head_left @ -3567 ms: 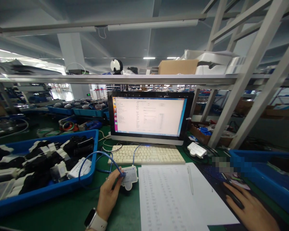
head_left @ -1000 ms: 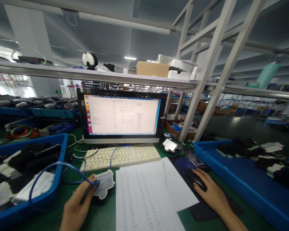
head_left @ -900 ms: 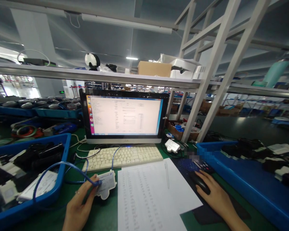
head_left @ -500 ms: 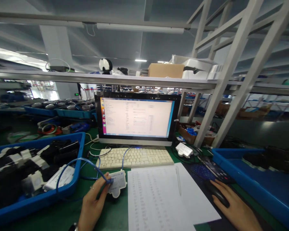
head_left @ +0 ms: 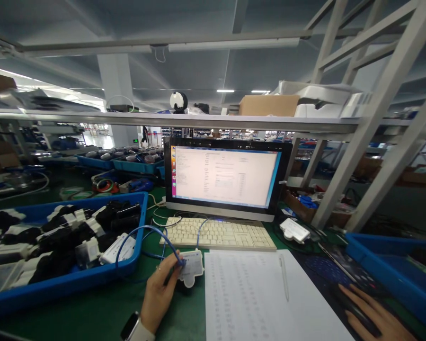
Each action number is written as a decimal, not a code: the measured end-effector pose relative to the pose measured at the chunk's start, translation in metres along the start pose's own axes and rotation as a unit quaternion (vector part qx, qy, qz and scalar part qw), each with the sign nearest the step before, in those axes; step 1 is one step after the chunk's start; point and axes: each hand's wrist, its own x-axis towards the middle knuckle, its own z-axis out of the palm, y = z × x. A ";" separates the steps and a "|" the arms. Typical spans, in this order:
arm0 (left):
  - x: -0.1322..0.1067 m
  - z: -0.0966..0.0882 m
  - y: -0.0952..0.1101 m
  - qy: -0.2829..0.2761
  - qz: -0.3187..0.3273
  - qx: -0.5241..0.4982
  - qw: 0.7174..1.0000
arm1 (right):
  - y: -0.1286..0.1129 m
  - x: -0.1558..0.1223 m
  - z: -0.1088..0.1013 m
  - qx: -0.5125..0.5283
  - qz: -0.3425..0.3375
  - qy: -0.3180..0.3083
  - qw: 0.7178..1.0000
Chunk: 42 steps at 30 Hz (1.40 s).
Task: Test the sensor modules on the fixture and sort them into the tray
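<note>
My left hand (head_left: 160, 292) pinches the plug of a blue cable (head_left: 142, 236) at the side of a small white device (head_left: 190, 267) lying on the green bench. A second blue cable runs from the device's top toward the keyboard (head_left: 218, 233). My right hand (head_left: 372, 316) rests curled over a black mouse (head_left: 355, 310) at the lower right, on a dark pad. A printed sheet (head_left: 266, 303) with a pen (head_left: 284, 283) on it lies between my hands. The monitor (head_left: 225, 177) shows a white window.
A blue tray (head_left: 74, 279) of black and white devices fills the left. Another blue tray (head_left: 394, 265) stands at the right. A white device (head_left: 294, 230) lies beside the monitor. Slanted grey frame posts (head_left: 372, 118) rise at the right under a shelf (head_left: 184, 119) carrying boxes.
The view has swung back to the left, so the right tray is mostly out of frame. Both hands keep their places on the cable plug and the mouse.
</note>
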 end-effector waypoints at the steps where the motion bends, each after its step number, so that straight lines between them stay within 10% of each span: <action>1: 0.000 0.000 0.000 -0.001 -0.003 -0.003 1.000 | 0.000 0.000 0.000 -0.001 0.000 -0.001 1.000; 18: -0.003 0.002 -0.003 -0.028 -0.029 -0.007 0.999 | -0.025 0.005 -0.012 -0.028 0.029 0.017 0.999; 29: 0.001 -0.007 -0.004 0.106 -0.088 0.086 0.987 | -0.085 0.018 -0.045 -0.045 -0.016 0.121 0.992; 36: 0.005 -0.007 -0.003 0.027 -0.166 0.150 0.974 | -0.165 0.070 -0.035 0.019 0.173 -0.193 0.966; 42: 0.005 -0.005 -0.008 0.024 -0.130 0.177 0.975 | -0.166 0.102 -0.002 0.133 0.221 -0.285 0.923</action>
